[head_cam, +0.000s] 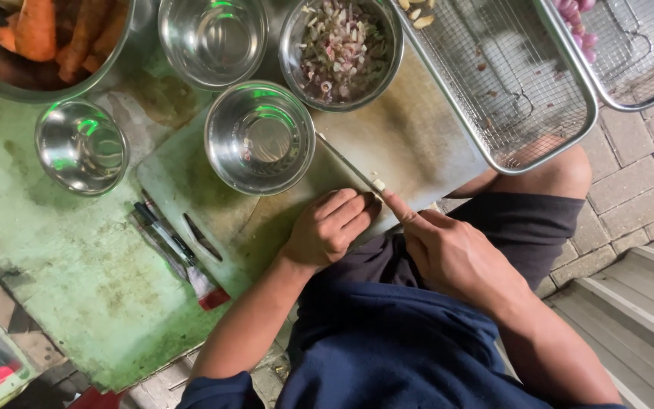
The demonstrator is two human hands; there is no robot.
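L hand [331, 227] is curled, knuckles forward, pinning a small pale piece [378, 184] on the cutting board [191, 189] just at its 1 o'clock. R hand [448, 254] grips the knife [346, 163], index finger along the spine, blade running toward 10 o'clock, tip near the empty steel bowl [260, 137]. Bowl of chopped shallot [342, 49] at 12, wire tray [505, 83] at 2. Risk: piece is tiny and the blade sits right against L fingertips, so a slip on the worn board could nick them; the tip could also knock the bowl.
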